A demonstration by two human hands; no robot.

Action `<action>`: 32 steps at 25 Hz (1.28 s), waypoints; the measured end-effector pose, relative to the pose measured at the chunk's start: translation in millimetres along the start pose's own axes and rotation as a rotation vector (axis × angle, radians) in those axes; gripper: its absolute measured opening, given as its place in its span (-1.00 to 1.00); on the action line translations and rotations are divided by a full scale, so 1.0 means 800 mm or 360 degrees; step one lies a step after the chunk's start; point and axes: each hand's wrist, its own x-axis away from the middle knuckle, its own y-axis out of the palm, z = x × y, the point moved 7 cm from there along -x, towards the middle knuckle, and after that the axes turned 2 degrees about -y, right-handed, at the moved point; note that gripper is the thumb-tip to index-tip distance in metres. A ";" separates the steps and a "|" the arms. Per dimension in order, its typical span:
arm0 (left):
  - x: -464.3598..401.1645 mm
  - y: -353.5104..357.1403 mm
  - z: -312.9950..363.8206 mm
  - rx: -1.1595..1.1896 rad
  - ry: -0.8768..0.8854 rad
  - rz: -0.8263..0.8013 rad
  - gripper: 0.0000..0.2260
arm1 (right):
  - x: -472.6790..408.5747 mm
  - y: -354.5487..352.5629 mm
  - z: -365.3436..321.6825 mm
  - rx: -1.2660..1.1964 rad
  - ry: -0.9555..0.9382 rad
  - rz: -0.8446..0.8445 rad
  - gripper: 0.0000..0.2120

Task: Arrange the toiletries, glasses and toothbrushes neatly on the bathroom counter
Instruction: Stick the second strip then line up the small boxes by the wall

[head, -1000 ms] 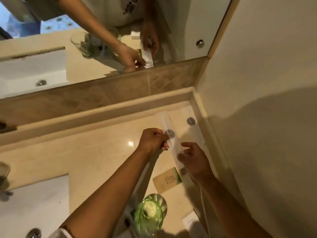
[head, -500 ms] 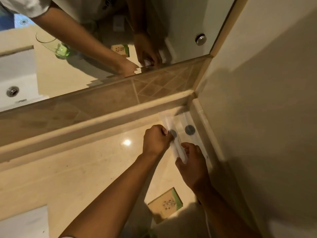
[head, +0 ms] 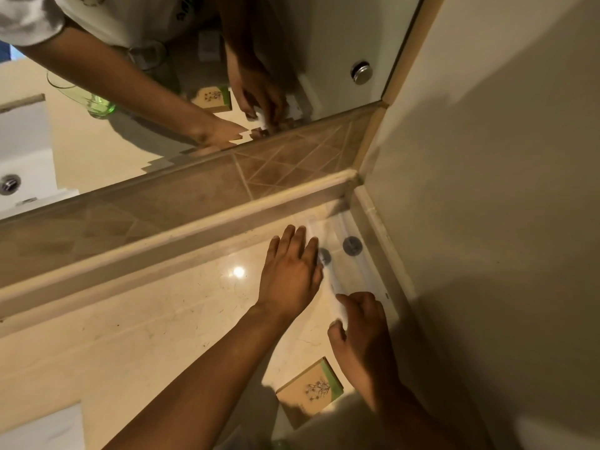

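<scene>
Two white wrapped toothbrush packets lie side by side in the far right corner of the beige counter (head: 146, 336), each with a round grey sticker. The right packet (head: 354, 246) rests against the wall's edge. The left packet (head: 331, 282) lies beside it. My left hand (head: 289, 274) is spread flat on the counter, its fingertips against the left packet's far end. My right hand (head: 360, 332) pinches that packet's near end between thumb and fingers. A small tan and green soap box (head: 308, 389) sits nearer to me, below my right hand.
A mirror (head: 162, 76) above the tiled backsplash reflects both hands, the soap box and a green glass. The white sink's corner (head: 42, 430) shows at the lower left. The side wall (head: 487, 222) bounds the counter on the right.
My left hand has gone from a closed grip on the packet to a flat spread palm. The left packet now lies straight beside the right one. The view has moved closer to the corner.
</scene>
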 end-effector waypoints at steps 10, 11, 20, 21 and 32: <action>-0.009 0.007 0.007 0.0081 0.0001 -0.0143 -0.50 | -0.001 0.003 0.000 -0.0017 0.0053 -0.0056 -0.57; -0.009 0.006 0.006 0.0098 -0.0007 -0.0138 -0.50 | -0.001 0.002 0.000 -0.0016 0.0049 -0.0044 -0.57; -0.008 0.007 0.005 0.0092 -0.0015 -0.0135 -0.50 | -0.001 0.002 0.000 -0.0015 0.0030 -0.0035 -0.57; -0.008 0.007 0.005 0.0084 -0.0017 -0.0138 -0.50 | 0.000 0.002 -0.001 -0.0024 0.0026 -0.0043 -0.57; -0.007 0.009 0.001 0.0082 -0.0001 -0.0100 -0.52 | 0.009 0.003 -0.006 0.0010 -0.0038 0.0060 -0.54</action>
